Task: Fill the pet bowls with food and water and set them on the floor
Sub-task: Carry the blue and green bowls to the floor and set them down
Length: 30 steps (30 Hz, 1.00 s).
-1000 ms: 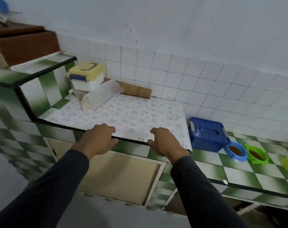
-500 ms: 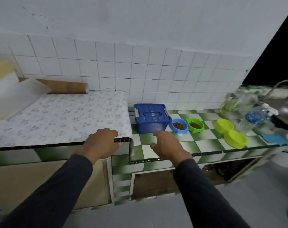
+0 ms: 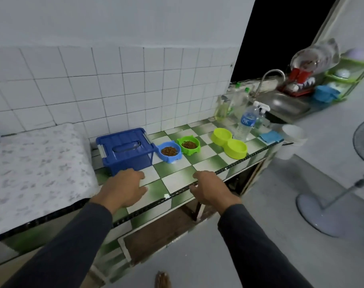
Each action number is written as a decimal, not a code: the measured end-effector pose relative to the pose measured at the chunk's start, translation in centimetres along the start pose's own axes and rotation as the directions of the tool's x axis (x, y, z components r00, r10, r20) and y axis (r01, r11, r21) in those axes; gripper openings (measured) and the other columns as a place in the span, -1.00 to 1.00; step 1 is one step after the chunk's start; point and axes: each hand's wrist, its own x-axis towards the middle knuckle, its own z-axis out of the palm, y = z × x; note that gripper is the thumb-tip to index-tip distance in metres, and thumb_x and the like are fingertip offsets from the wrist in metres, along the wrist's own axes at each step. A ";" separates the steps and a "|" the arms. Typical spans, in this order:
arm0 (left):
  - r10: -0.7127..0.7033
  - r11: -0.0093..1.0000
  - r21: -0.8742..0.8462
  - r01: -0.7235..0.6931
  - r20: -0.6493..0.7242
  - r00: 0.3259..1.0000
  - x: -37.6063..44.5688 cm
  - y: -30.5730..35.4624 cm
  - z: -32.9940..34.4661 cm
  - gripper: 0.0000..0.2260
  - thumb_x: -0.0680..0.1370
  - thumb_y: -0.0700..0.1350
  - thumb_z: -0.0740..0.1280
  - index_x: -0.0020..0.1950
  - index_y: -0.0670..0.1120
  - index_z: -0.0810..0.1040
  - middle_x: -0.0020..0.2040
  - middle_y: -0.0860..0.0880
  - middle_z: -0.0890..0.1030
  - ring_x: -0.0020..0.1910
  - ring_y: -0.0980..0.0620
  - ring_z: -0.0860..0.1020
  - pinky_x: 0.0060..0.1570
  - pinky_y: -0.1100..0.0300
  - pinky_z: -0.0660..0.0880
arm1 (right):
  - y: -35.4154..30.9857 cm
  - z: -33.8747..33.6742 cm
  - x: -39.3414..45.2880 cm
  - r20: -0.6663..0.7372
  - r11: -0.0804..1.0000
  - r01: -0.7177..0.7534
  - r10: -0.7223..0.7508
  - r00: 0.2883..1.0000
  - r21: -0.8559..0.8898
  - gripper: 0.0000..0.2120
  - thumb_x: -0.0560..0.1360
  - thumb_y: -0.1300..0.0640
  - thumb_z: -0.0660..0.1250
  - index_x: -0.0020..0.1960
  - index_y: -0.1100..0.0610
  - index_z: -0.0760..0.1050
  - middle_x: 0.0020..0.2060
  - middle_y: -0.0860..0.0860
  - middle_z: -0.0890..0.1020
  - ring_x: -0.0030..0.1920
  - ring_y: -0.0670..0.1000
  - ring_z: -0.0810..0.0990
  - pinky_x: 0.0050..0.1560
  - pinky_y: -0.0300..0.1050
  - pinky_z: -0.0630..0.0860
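Clearly "OK" reads on the water bottle (image 3: pixel 246 123), far beyond the right hand (image 3: pixel 210 189). Both hands hover loose and hold nothing at the tiled counter (image 3: pixel 177 177) edge. Just past the left hand (image 3: pixel 125 187) stands the blue box (image 3: pixel 125 149); between the hands, farther back, sit the kibble-filled blue bowl (image 3: pixel 169 151) and green bowl (image 3: pixel 189 145).

The person is wearing a plain dark charcoal long-sleeved top, its snug fabric sleeves (image 3: pixel 258 246) reaching to both wrists. The bare left hand (image 3: pixel 123 189) and bare right hand (image 3: pixel 210 191) are seemingly showing no rings.
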 end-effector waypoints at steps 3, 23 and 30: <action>0.052 0.999 0.004 -0.052 0.009 0.999 3.8 1.9 0.1 -0.52 0.64 0.21 0.27 0.53 0.10 0.41 0.43 -0.03 0.47 0.38 -0.10 0.47 0.31 -0.08 0.49 | 2.2 -0.6 2.0 0.023 0.998 -0.063 0.064 0.998 -0.016 -0.67 0.48 0.00 0.29 0.20 0.09 0.52 0.15 0.13 0.61 0.18 0.20 0.58 0.11 0.04 0.57; 0.122 0.990 -0.075 -0.120 0.025 0.992 24.6 6.3 -0.3 -0.64 0.61 0.15 0.29 0.38 0.11 0.52 0.26 -0.03 0.58 0.18 -0.10 0.57 0.07 0.05 0.57 | 9.7 -2.9 19.9 0.022 0.993 -0.113 0.114 0.993 -0.048 -0.59 0.53 -0.02 0.30 0.32 0.14 0.50 0.25 0.17 0.58 0.29 0.20 0.52 0.23 0.08 0.53; 0.066 0.995 -0.073 -0.065 0.009 0.998 29.1 6.5 0.4 -0.59 0.62 0.15 0.29 0.44 0.06 0.49 0.25 -0.08 0.50 0.21 -0.11 0.50 0.11 -0.03 0.55 | 10.9 -2.4 25.6 0.070 0.999 -0.046 0.048 0.996 -0.030 -0.57 0.55 -0.02 0.30 0.37 0.12 0.46 0.27 0.14 0.57 0.31 0.18 0.50 0.25 0.05 0.50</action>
